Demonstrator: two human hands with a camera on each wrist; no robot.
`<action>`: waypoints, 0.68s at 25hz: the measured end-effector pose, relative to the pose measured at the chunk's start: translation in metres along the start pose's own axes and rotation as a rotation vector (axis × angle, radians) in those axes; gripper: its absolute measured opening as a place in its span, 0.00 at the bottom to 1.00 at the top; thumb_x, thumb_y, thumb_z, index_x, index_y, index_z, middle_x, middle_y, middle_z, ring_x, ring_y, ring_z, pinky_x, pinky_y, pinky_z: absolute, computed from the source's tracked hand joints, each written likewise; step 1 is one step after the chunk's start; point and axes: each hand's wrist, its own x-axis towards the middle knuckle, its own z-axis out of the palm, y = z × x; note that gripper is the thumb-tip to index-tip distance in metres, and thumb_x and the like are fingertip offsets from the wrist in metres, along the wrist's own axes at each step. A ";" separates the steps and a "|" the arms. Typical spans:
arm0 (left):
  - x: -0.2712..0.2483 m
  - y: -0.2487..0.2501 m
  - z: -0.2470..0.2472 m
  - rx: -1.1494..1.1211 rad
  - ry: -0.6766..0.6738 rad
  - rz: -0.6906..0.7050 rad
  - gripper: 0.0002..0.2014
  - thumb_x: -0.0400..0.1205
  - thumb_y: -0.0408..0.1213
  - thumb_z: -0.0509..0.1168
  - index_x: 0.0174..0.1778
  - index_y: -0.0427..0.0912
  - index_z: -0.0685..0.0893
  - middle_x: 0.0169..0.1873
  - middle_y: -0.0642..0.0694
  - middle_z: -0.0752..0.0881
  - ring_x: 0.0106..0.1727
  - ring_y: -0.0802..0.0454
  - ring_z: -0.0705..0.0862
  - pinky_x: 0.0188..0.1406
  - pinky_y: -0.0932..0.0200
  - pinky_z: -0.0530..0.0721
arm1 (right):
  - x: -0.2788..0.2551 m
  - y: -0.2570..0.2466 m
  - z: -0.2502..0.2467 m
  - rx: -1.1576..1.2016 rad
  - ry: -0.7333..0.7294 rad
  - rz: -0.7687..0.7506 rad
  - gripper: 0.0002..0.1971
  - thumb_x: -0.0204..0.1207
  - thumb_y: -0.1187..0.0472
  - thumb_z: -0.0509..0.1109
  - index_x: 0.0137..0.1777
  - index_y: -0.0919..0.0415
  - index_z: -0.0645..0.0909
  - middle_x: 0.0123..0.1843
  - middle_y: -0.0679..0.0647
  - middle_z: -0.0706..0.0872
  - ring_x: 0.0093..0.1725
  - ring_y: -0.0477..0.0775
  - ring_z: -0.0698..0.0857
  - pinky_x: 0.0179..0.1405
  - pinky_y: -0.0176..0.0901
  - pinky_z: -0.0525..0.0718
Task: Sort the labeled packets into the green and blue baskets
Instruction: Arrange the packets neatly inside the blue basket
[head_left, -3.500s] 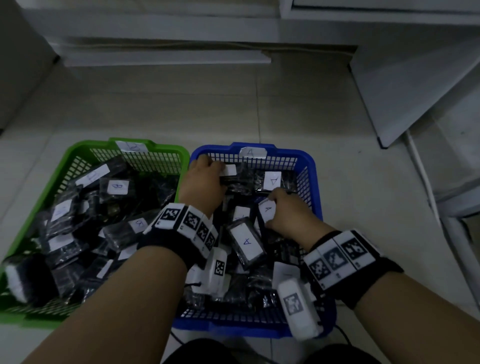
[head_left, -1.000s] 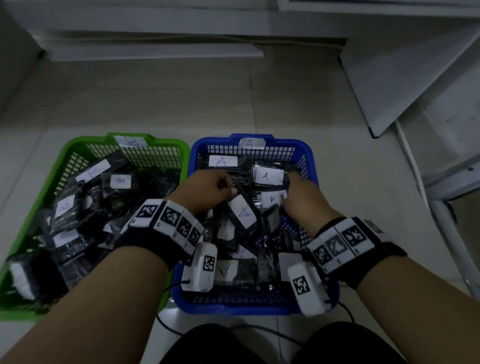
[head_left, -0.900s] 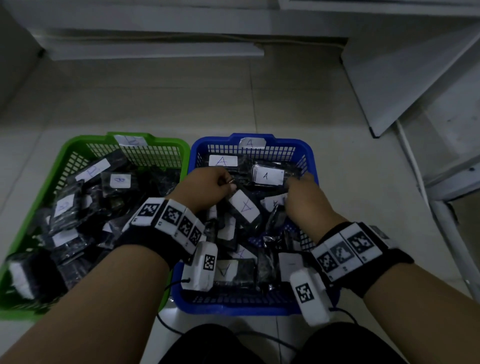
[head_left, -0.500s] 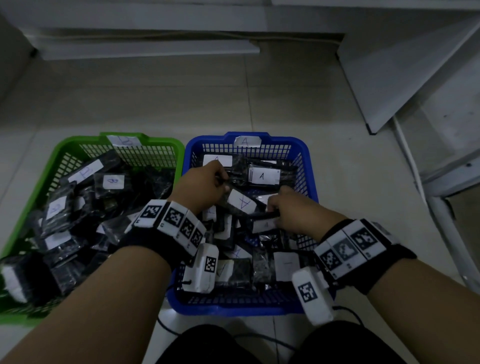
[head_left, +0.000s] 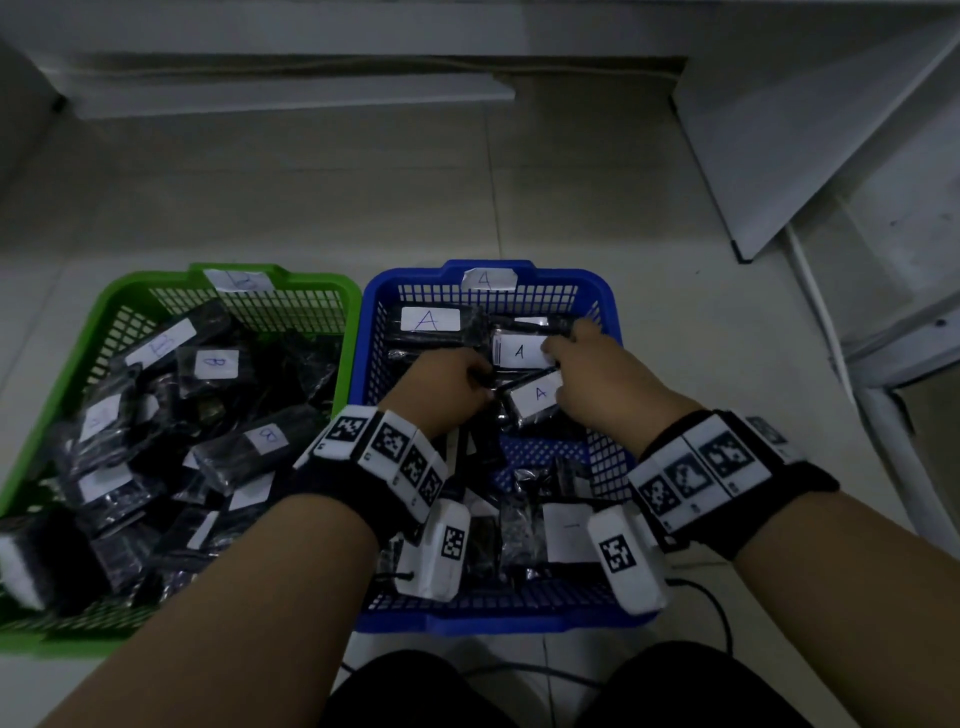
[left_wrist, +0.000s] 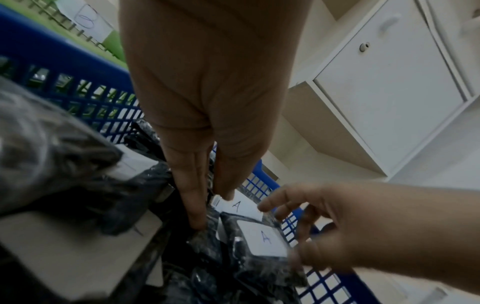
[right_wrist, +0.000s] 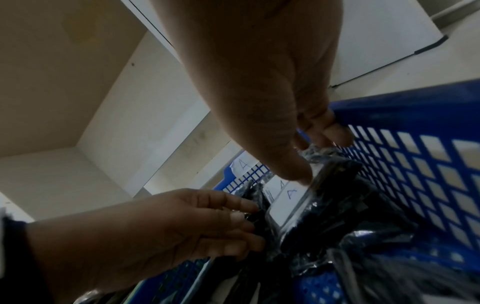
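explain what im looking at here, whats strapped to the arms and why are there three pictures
No machine here: a person sorts by hand. The bands with black-and-white squares are marker bands on the wrists, and each wrist also carries a small camera. One picture comes from a camera on the head, looking down; the other two look along each hand. On the floor stand a green basket tagged B and a blue basket tagged A, both full of dark packets with white labels. Both hands are in the blue one. The left hand touches a dark packet; the right hand presses its thumb on an A packet.
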 end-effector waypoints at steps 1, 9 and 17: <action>0.001 -0.001 0.000 -0.025 0.013 -0.005 0.18 0.79 0.39 0.68 0.65 0.44 0.80 0.59 0.45 0.86 0.59 0.49 0.83 0.59 0.60 0.80 | -0.003 0.000 0.001 -0.062 0.011 -0.041 0.25 0.73 0.69 0.69 0.70 0.60 0.70 0.72 0.62 0.65 0.67 0.64 0.70 0.53 0.48 0.77; 0.002 -0.001 -0.002 -0.072 -0.035 -0.008 0.09 0.80 0.37 0.65 0.55 0.45 0.83 0.51 0.46 0.87 0.52 0.49 0.86 0.57 0.57 0.83 | -0.001 0.002 0.006 0.089 -0.090 -0.154 0.15 0.77 0.64 0.69 0.62 0.59 0.78 0.61 0.58 0.74 0.58 0.58 0.79 0.44 0.39 0.71; -0.007 0.020 -0.002 -0.029 -0.487 0.054 0.16 0.84 0.46 0.62 0.62 0.44 0.85 0.56 0.45 0.88 0.40 0.60 0.84 0.45 0.64 0.84 | 0.024 0.009 -0.010 -0.186 -0.035 -0.140 0.20 0.77 0.71 0.62 0.68 0.60 0.79 0.69 0.58 0.69 0.68 0.62 0.67 0.63 0.49 0.73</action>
